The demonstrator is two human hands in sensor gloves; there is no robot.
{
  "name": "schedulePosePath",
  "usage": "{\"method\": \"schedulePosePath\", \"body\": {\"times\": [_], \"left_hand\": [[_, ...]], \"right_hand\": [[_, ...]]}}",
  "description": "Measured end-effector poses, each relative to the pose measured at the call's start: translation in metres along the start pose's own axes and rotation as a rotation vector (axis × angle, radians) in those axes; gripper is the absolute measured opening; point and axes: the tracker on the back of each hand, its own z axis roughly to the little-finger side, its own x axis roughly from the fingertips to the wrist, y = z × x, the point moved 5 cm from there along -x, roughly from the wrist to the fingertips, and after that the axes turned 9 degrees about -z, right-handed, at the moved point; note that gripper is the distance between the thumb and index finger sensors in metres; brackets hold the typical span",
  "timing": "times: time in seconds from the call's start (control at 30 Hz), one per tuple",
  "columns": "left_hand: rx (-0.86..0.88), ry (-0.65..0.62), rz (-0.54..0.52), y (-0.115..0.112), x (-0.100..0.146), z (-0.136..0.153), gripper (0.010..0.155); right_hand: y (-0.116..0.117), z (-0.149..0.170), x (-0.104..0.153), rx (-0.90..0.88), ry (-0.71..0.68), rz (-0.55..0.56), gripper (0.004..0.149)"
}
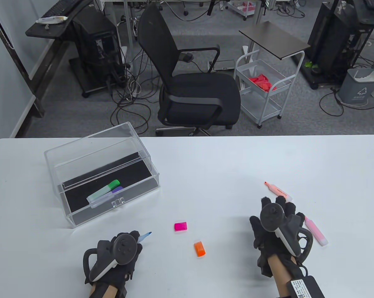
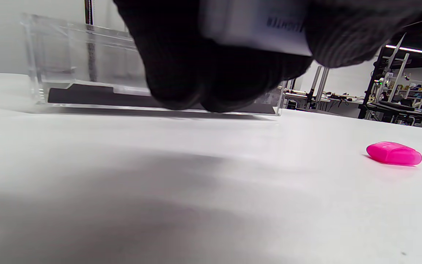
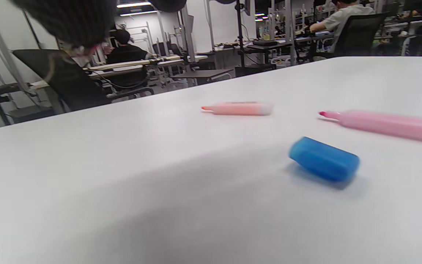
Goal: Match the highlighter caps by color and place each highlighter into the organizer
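My left hand (image 1: 121, 250) grips an uncapped blue highlighter (image 1: 144, 236), its tip pointing up and right; in the left wrist view the curled fingers (image 2: 211, 69) wrap its white barrel (image 2: 255, 22). My right hand (image 1: 277, 218) hovers with relaxed fingers and holds nothing. A blue cap (image 3: 324, 159) lies loose on the table below it, hidden in the table view. A pink highlighter (image 1: 316, 232) and an orange highlighter (image 1: 278, 191) lie uncapped beside that hand. A pink cap (image 1: 180, 226) and an orange cap (image 1: 199, 249) lie between the hands. The clear organizer (image 1: 81, 155) holds a green highlighter (image 1: 107, 190) and a purple one (image 1: 116, 190).
The organizer's drawer (image 1: 78, 214) stands pulled out toward me at the table's left. A black office chair (image 1: 199, 93) and a white cart (image 1: 261, 90) stand beyond the table's far edge.
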Motion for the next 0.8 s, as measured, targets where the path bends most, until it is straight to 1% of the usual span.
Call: {"method": "schedulePosePath", "body": {"times": [0.07,0.1,0.13,0.3,0.53,0.6,0.8], "left_hand": [[0.009,0.0,0.003,-0.001,0.0,0.0,0.057],[0.009,0.0,0.002,-0.001,0.0,0.0,0.057],[0.003,-0.003,0.003,-0.002,0.0,0.0,0.057],[-0.008,-0.002,0.014,-0.004,-0.001,0.0,0.057],[-0.007,-0.002,0.024,-0.003,-0.001,0.0,0.057],[-0.006,-0.002,0.026,-0.003,-0.001,0.0,0.057],[-0.01,0.007,0.02,-0.002,-0.001,0.002,0.056]], "right_hand": [[0.009,0.021,-0.007,-0.001,0.069,-0.023,0.074],[0.011,0.024,-0.009,-0.001,0.081,-0.027,0.074],[0.017,0.035,-0.013,0.001,0.112,-0.054,0.075],[0.036,0.059,-0.023,0.028,0.188,-0.116,0.077],[0.057,0.079,-0.032,0.057,0.267,-0.162,0.078],[0.056,0.081,-0.032,0.056,0.268,-0.133,0.078],[0.057,0.083,-0.031,0.049,0.291,-0.124,0.069]]}}
